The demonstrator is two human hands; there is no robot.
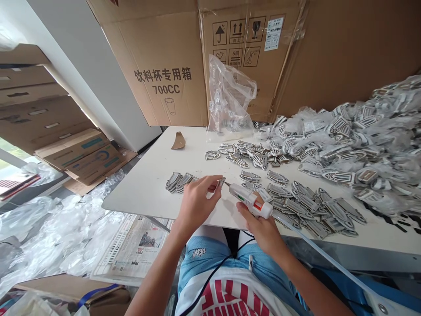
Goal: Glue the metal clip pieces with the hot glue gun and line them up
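Note:
My left hand [199, 199] pinches a small grey-white piece [221, 181] between thumb and fingertips, over the table's front part. My right hand [259, 224] is wrapped round a white electric screwdriver [250, 199] with green and orange marks. Its thin dark tip points left and reaches the small piece; whether they touch is too small to tell. A pale cord runs from the tool's rear to the lower right. Left of my left hand lies a small group of grey metal-like pieces [179, 182]. Many similar pieces [299, 204] are spread right of the tool.
A loose pile [253, 153] of pieces and a large heap of bagged ones [348, 136] cover the white table's [138, 184] right side. Cardboard boxes [164, 52] stand behind, with a clear bag [228, 101] before them. A brown scrap [178, 141] lies at the back left.

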